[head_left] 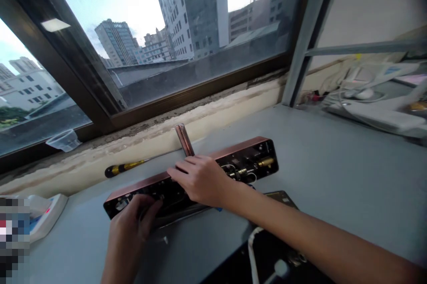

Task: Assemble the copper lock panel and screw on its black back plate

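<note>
Fitting or adjusting inside the long copper-and-black metal casing [238,149] seems in hand, calling for steady support and a precise touch. It lies aslant near the back edge of the smooth grey counter [333,177]. The left hand [135,215] curls, thumb near fingers, at its left end; the right hand [202,179] bends over its middle; I cannot tell whether either grips. Behind stands a dark-framed window [203,81].
</note>
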Demonstrator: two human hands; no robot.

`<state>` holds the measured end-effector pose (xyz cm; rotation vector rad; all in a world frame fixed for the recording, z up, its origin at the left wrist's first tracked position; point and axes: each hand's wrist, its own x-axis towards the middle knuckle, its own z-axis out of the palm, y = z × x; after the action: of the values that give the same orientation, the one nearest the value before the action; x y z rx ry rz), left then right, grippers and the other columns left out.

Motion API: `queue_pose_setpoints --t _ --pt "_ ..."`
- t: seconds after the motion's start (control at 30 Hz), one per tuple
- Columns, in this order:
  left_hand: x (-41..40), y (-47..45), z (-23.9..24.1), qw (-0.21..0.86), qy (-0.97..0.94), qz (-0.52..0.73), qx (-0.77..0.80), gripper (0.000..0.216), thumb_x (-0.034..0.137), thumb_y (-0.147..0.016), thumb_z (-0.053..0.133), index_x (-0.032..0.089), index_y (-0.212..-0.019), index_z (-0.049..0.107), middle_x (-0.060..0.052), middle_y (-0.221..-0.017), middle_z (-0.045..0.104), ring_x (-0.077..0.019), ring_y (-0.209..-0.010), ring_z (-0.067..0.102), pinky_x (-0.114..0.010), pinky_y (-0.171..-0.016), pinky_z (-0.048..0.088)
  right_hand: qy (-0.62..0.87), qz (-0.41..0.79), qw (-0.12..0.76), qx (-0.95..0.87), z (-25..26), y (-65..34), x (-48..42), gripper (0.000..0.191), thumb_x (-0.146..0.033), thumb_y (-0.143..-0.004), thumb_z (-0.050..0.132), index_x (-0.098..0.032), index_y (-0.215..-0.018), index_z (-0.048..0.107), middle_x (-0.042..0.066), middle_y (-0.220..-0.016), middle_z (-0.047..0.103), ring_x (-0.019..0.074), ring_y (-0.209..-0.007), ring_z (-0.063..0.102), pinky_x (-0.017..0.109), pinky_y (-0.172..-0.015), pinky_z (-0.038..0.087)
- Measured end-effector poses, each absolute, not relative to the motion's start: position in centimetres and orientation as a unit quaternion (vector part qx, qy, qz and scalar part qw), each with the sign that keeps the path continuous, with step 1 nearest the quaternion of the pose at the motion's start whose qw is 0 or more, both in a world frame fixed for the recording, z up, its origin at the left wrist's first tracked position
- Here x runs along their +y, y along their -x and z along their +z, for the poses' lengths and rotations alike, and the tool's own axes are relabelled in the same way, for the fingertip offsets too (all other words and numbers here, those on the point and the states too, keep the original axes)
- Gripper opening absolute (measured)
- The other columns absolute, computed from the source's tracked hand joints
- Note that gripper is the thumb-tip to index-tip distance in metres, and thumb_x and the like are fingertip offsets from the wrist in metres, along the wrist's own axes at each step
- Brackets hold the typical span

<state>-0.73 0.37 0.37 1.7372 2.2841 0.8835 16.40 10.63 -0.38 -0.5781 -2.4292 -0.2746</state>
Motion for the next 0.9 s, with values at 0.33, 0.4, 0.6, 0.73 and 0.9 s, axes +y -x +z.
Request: queue_pose_setpoints --t 0.33,0.4,0.6,0.73,0.9 --pt "0.88 0.27 0.27 0.119 -0.487 0.322 0.804 0.036 0.057 -0.06 0.059 0.021 -0.062 0.058 -0.001 -0.058 0.067 -0.0225 -0.061 0.06 -0.028 -0.055 0.041 0.219 -0.106 0.317 -0.917 -0.47 -16.25 10.59 0.019 -0.019 -0.084 0.043 -0.016 -0.096 0.057 0.004 -0.075 0.058 0.0158 -0.066 0.05 0.028 -0.055 0.025" --pt "0.94 0.29 0.15 0.131 -0.481 0.33 0.801 0.039 0.059 -0.058 0.059 0.02 -0.06 0.057 -0.001 -0.054 0.065 -0.0226 -0.058 0.059 -0.028 -0.053 0.04 0.219 -0.104 0.318 -0.917 -0.39 -16.24 10.63 0.019 -0.019 -0.084 0.043 -0.016 -0.095 0.057 0.004 -0.074 0.058 0.016 -0.066 0.05 0.028 -0.056 0.025" --pt "0.97 0.11 -0.16 0.12 -0.469 0.336 0.808 0.038 0.059 -0.058 0.057 0.021 -0.062 0.056 -0.002 -0.056 0.066 -0.0235 -0.06 0.059 -0.029 -0.053 0.04 0.215 -0.103 0.311 -0.92 -0.26 -16.33 10.63 0.018 -0.018 -0.083 0.043 -0.016 -0.094 0.057 0.004 -0.076 0.058 0.0172 -0.067 0.051 0.029 -0.056 0.028" --pt "1.16 0.28 -0.2 0.094 -0.472 0.317 0.817 0.037 0.058 -0.059 0.057 0.022 -0.067 0.053 -0.004 -0.065 0.068 -0.0261 -0.067 0.063 -0.031 -0.057 0.043 0.216 -0.1 0.316 -0.918 -0.34 -16.33 10.57 0.017 -0.018 -0.083 0.043 -0.016 -0.093 0.056 0.004 -0.075 0.058 0.0175 -0.068 0.051 0.029 -0.056 0.029" --pt "1.21 0.4 0.14 0.1 -0.48 0.311 0.814 0.038 0.055 -0.06 0.057 0.022 -0.08 0.056 -0.007 -0.081 0.072 -0.0288 -0.084 0.064 -0.033 -0.066 0.045 0.215 -0.092 0.305 -0.923 -0.29 -16.26 10.61 0.018 -0.017 -0.081 0.043 -0.016 -0.093 0.057 0.004 -0.076 0.059 0.0171 -0.067 0.051 0.029 -0.056 0.029"
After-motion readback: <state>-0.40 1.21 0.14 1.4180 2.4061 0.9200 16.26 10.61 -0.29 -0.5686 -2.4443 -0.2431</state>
